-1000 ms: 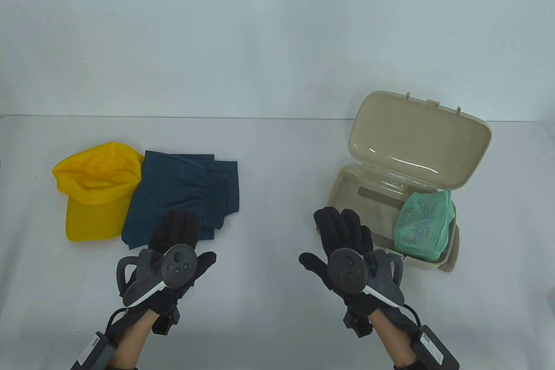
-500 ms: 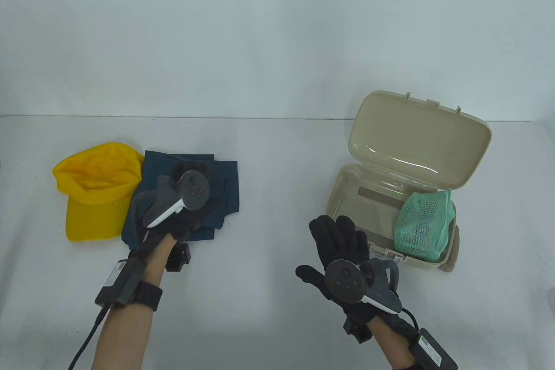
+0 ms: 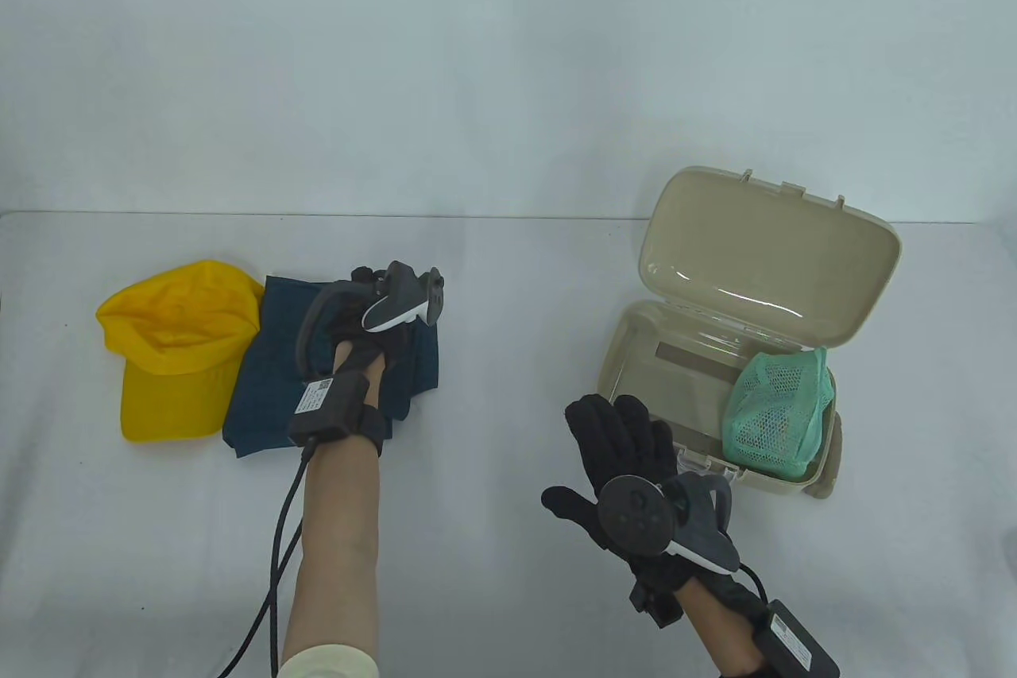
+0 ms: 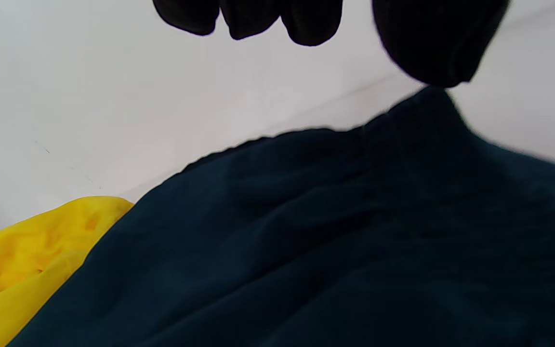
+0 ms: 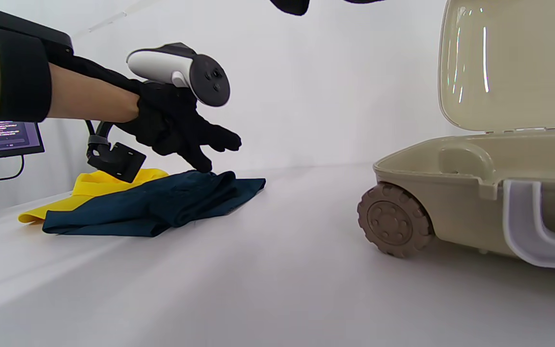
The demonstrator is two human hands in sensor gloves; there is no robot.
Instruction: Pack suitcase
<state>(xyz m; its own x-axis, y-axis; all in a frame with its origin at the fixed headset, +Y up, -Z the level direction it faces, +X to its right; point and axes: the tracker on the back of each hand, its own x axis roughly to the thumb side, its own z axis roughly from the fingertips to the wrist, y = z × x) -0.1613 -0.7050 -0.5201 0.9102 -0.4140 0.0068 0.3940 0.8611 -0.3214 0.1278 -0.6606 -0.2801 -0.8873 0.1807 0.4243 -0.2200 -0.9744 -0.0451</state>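
Left hand point(image 3: 373, 312) over folded navy cloth point(image 3: 270, 384), fingers spread, thumb tip seemingly touching the fabric, cloth lay beside yellow cap point(image 3: 171, 348), right hand point(image 3: 628, 455) flat and spread before open suitcase point(image 3: 636, 328), green mesh pouch point(image 3: 779, 408) inside.

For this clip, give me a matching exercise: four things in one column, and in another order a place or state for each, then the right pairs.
Things:
1. yellow fabric cap
2. dark blue folded cloth garment
3. green mesh pouch
4. beige plastic suitcase

Places or states:
A. lies inside the open case, at its right end
B. lid raised, standing open
C. at the far left of the table, beside the garment
D. touched by the left hand, fingertips on its top

Pairs: 1-C, 2-D, 3-A, 4-B
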